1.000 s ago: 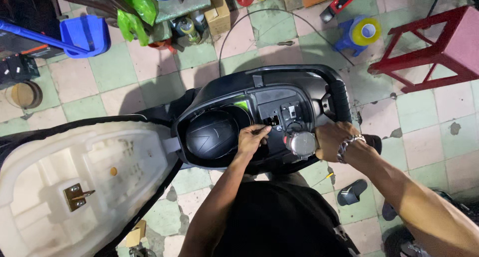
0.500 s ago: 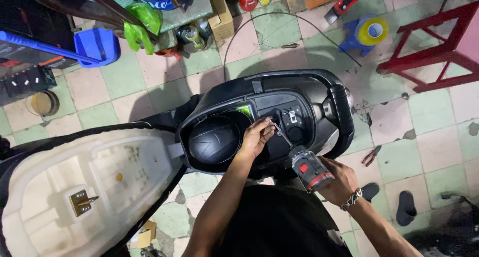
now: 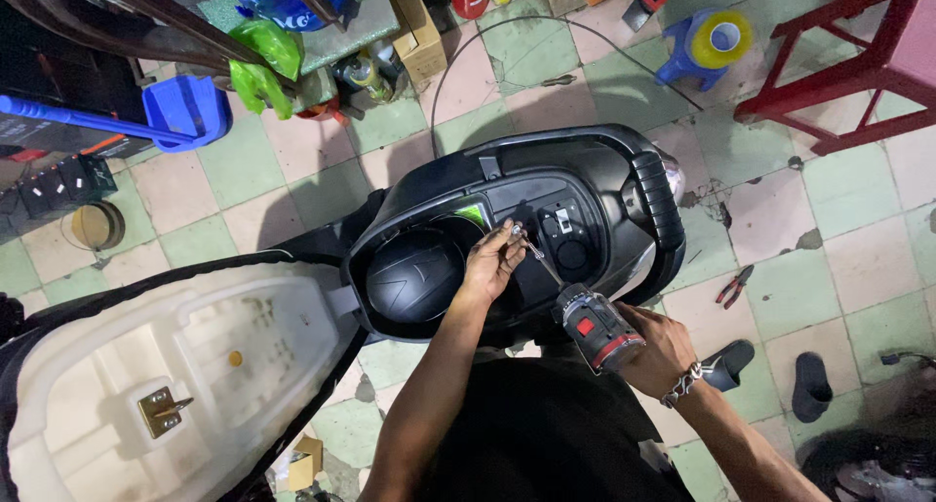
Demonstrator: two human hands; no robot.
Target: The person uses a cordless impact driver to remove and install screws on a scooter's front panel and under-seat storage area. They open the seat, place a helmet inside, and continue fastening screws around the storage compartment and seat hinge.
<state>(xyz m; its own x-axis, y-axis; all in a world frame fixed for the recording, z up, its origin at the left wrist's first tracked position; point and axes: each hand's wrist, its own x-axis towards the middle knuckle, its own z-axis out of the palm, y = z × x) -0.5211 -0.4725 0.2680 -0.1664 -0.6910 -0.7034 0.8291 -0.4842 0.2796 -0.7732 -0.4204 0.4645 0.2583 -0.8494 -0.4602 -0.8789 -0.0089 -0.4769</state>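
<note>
My right hand [image 3: 655, 351] is clenched around the grip of a cordless drill [image 3: 592, 328], black and grey with a red switch, held low over the rear edge of the scooter's open under-seat compartment [image 3: 546, 214]. The drill's long bit [image 3: 539, 255] slants up and to the left from the chuck, and its tip meets my left hand [image 3: 492, 263]. That hand is half curled, thumb and fingertips pinched together around the bit's tip, where a small shiny fastener seems to sit, though it is too small for me to tell exactly what it is. The heel of the left hand rests over the rim between the round black storage tub [image 3: 414, 280] and the flat panel with its square fittings. The raised seat [image 3: 166, 375] lies tipped open to the left, its pale underside showing a metal latch bracket [image 3: 159, 410]. A pair of red-handled pliers [image 3: 732, 286] lies on the tiled floor [image 3: 858, 258], well apart from the drill.
</note>
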